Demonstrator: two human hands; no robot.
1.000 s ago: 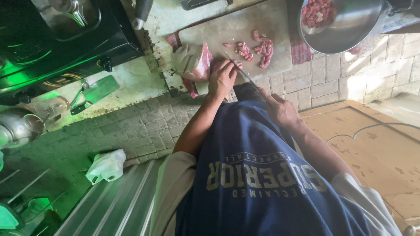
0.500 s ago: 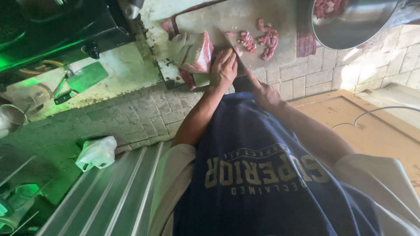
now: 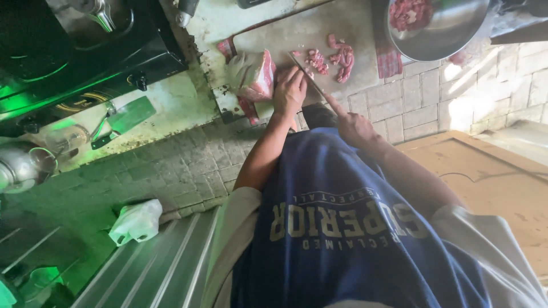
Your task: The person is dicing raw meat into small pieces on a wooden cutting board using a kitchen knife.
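Note:
A slab of raw meat point(image 3: 254, 74) lies at the left end of a pale cutting board point(image 3: 325, 25). My left hand point(image 3: 288, 91) rests on the board against the slab's right side, fingers curled down. My right hand point(image 3: 354, 126) grips a knife point(image 3: 307, 73), index finger stretched along the handle. The blade points away from me, just right of my left fingers. Several cut red strips of meat point(image 3: 337, 57) lie on the board beyond the blade.
A metal bowl point(image 3: 451, 34) holding cut meat stands at the back right beside a red cloth point(image 3: 390, 60). A black stove point(image 3: 85, 51) fills the left. Below the tiled counter front are a flat green-lit tool point(image 3: 128, 117), a white plastic bag point(image 3: 137, 219) and a wooden panel point(image 3: 502, 177).
The view has shifted a little. Both hands stay at the board, the left by the slab and the right on the knife, with the blade now close beside my left fingers.

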